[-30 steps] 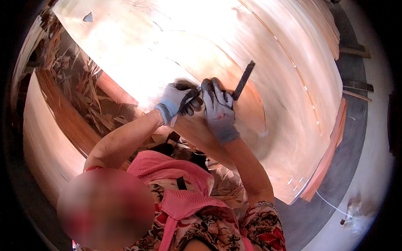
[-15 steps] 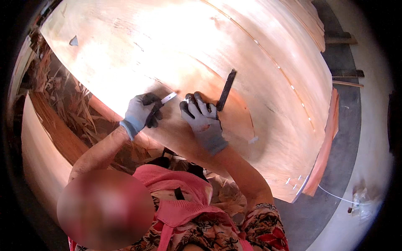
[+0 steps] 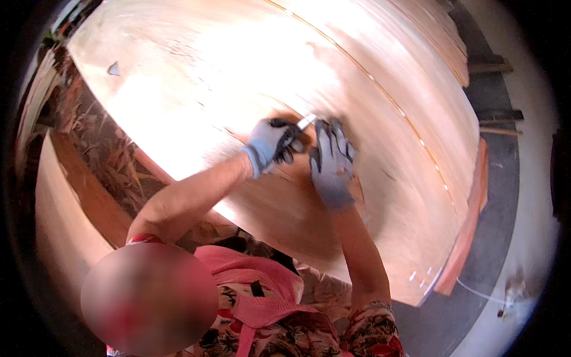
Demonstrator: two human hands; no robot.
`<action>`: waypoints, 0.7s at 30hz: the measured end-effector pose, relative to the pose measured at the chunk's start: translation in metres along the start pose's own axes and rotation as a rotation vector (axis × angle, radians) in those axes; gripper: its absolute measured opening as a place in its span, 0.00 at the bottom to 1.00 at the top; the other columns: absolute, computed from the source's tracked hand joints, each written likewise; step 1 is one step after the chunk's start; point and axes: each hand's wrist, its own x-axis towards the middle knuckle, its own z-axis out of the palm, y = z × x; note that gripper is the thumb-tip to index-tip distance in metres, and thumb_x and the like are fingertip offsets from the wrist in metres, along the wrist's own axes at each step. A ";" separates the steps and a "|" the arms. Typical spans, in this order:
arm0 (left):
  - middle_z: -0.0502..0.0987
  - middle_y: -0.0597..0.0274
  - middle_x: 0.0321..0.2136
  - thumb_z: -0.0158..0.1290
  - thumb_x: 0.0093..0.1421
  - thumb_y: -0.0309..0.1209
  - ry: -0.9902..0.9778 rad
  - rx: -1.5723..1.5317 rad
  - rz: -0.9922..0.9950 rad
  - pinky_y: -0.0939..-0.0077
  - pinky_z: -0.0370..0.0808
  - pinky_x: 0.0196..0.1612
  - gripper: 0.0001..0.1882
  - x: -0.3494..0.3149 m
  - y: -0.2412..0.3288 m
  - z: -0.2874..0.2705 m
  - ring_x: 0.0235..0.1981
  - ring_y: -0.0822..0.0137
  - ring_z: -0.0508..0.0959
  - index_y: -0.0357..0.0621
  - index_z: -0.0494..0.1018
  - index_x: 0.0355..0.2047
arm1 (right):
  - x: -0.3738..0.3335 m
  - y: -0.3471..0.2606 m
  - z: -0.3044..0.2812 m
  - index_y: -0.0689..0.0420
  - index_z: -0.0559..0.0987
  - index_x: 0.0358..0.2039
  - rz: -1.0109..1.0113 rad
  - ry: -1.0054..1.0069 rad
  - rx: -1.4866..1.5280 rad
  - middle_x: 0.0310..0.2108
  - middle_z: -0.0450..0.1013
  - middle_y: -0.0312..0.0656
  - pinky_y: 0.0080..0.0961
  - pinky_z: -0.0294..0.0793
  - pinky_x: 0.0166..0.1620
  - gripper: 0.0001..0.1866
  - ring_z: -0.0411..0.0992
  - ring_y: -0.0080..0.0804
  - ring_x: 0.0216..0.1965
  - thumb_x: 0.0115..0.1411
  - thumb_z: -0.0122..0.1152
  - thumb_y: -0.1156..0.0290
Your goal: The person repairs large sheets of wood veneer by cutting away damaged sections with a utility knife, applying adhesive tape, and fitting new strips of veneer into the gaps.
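A large pale wood veneer sheet (image 3: 250, 208) lies before me. My left hand (image 3: 273, 146), in a grey glove with dark fingertips, is closed round a knife; its pale, narrow blade (image 3: 306, 121) sticks out toward my right hand. Most of the knife's handle is hidden in the fingers. My right hand (image 3: 332, 160), gloved alike, rests palm down on the veneer with its fingers stretched out, just right of the blade tip. An orange-brown patch of wood (image 3: 297, 171) shows between and below the hands. What lies under the right hand is hidden.
Torn veneer scraps (image 3: 113, 154) heap beyond the sheet's left edge, near a curved board (image 3: 74, 190). A long, thin seam with bright spots (image 3: 389, 98) crosses the sheet at right. A small grey triangle (image 3: 113, 69) sits at upper left. Dark floor (image 3: 496, 172) runs along the right.
Both hands have moved right and the knife now points up beside my right hand. My right hand's bent fingers have straightened onto the veneer. The black strip seen earlier no longer shows.
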 end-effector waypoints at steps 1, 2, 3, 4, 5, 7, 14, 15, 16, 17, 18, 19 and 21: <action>0.80 0.50 0.27 0.50 0.68 0.32 0.020 0.100 -0.008 0.78 0.71 0.14 0.11 -0.017 0.011 0.002 0.15 0.66 0.77 0.37 0.74 0.42 | -0.003 0.002 0.000 0.57 0.64 0.64 -0.022 -0.018 -0.022 0.64 0.62 0.51 0.48 0.57 0.62 0.28 0.60 0.52 0.64 0.63 0.53 0.68; 0.81 0.51 0.26 0.51 0.67 0.32 0.036 0.041 0.008 0.78 0.71 0.13 0.11 -0.030 0.015 -0.004 0.14 0.66 0.77 0.38 0.75 0.43 | -0.002 0.001 0.005 0.55 0.68 0.62 -0.042 0.024 0.000 0.63 0.63 0.47 0.47 0.58 0.62 0.25 0.59 0.49 0.65 0.64 0.53 0.68; 0.81 0.54 0.25 0.51 0.67 0.32 0.043 -0.033 0.068 0.80 0.71 0.13 0.10 -0.037 0.009 -0.020 0.15 0.67 0.77 0.39 0.76 0.43 | 0.000 -0.002 0.009 0.55 0.69 0.61 -0.060 -0.004 -0.005 0.62 0.64 0.47 0.47 0.58 0.62 0.25 0.59 0.49 0.65 0.64 0.54 0.67; 0.80 0.55 0.25 0.52 0.67 0.32 0.094 -0.037 0.093 0.80 0.71 0.14 0.10 -0.046 0.006 -0.039 0.15 0.68 0.77 0.40 0.76 0.43 | 0.005 -0.010 0.007 0.54 0.70 0.60 -0.080 -0.032 -0.009 0.62 0.64 0.47 0.47 0.58 0.62 0.24 0.58 0.48 0.65 0.64 0.54 0.67; 0.80 0.56 0.25 0.52 0.67 0.33 0.144 -0.044 0.115 0.81 0.71 0.14 0.10 -0.056 0.008 -0.056 0.15 0.69 0.77 0.40 0.77 0.43 | 0.012 -0.017 0.007 0.54 0.71 0.60 -0.100 -0.064 -0.016 0.62 0.64 0.47 0.47 0.58 0.62 0.23 0.58 0.48 0.65 0.64 0.54 0.66; 0.80 0.57 0.24 0.51 0.67 0.33 0.305 -0.029 0.133 0.82 0.71 0.14 0.10 -0.074 0.014 -0.088 0.15 0.70 0.76 0.41 0.77 0.43 | 0.031 -0.042 0.004 0.54 0.72 0.59 -0.166 -0.083 -0.003 0.60 0.66 0.47 0.44 0.57 0.63 0.23 0.59 0.48 0.65 0.63 0.56 0.66; 0.81 0.57 0.27 0.50 0.67 0.35 0.512 -0.095 0.201 0.79 0.69 0.12 0.11 -0.076 0.025 -0.174 0.14 0.70 0.74 0.42 0.76 0.43 | 0.095 -0.098 0.067 0.51 0.59 0.68 -0.270 -0.036 0.039 0.63 0.63 0.47 0.47 0.56 0.63 0.38 0.54 0.47 0.68 0.59 0.60 0.59; 0.81 0.57 0.27 0.50 0.67 0.35 0.537 -0.110 0.189 0.80 0.69 0.12 0.11 -0.077 0.026 -0.179 0.14 0.70 0.74 0.42 0.76 0.43 | 0.103 -0.102 0.072 0.51 0.58 0.69 -0.270 -0.043 0.032 0.64 0.63 0.47 0.47 0.56 0.63 0.40 0.54 0.48 0.68 0.58 0.61 0.59; 0.81 0.58 0.27 0.50 0.67 0.35 0.506 -0.163 0.182 0.80 0.69 0.12 0.11 -0.079 0.022 -0.185 0.14 0.70 0.75 0.42 0.76 0.43 | 0.110 -0.105 0.077 0.51 0.57 0.69 -0.272 -0.052 0.022 0.64 0.62 0.48 0.47 0.55 0.63 0.41 0.53 0.48 0.68 0.57 0.61 0.59; 0.81 0.58 0.27 0.50 0.67 0.35 0.473 -0.216 0.176 0.80 0.69 0.13 0.12 -0.079 0.017 -0.191 0.14 0.70 0.75 0.42 0.76 0.43 | 0.114 -0.105 0.085 0.52 0.57 0.69 -0.267 -0.038 0.017 0.65 0.61 0.50 0.47 0.54 0.64 0.42 0.52 0.48 0.69 0.56 0.62 0.59; 0.81 0.58 0.28 0.51 0.67 0.36 0.439 -0.268 0.170 0.81 0.69 0.13 0.12 -0.079 0.012 -0.195 0.15 0.69 0.76 0.42 0.76 0.43 | 0.116 -0.104 0.089 0.52 0.57 0.69 -0.254 -0.052 0.033 0.65 0.60 0.50 0.47 0.54 0.64 0.42 0.52 0.48 0.69 0.56 0.62 0.59; 0.81 0.59 0.28 0.51 0.67 0.36 0.431 -0.291 0.193 0.82 0.69 0.14 0.12 -0.078 0.008 -0.191 0.16 0.69 0.76 0.43 0.77 0.43 | 0.119 -0.103 0.090 0.53 0.57 0.69 -0.240 -0.068 0.046 0.65 0.60 0.51 0.48 0.54 0.64 0.42 0.52 0.48 0.69 0.56 0.62 0.59; 0.81 0.59 0.27 0.51 0.67 0.37 0.505 -0.218 0.213 0.82 0.69 0.14 0.12 -0.079 0.005 -0.187 0.16 0.69 0.77 0.42 0.77 0.42 | 0.121 -0.104 0.093 0.53 0.57 0.69 -0.273 -0.049 0.040 0.66 0.60 0.51 0.48 0.55 0.63 0.41 0.54 0.49 0.68 0.56 0.61 0.62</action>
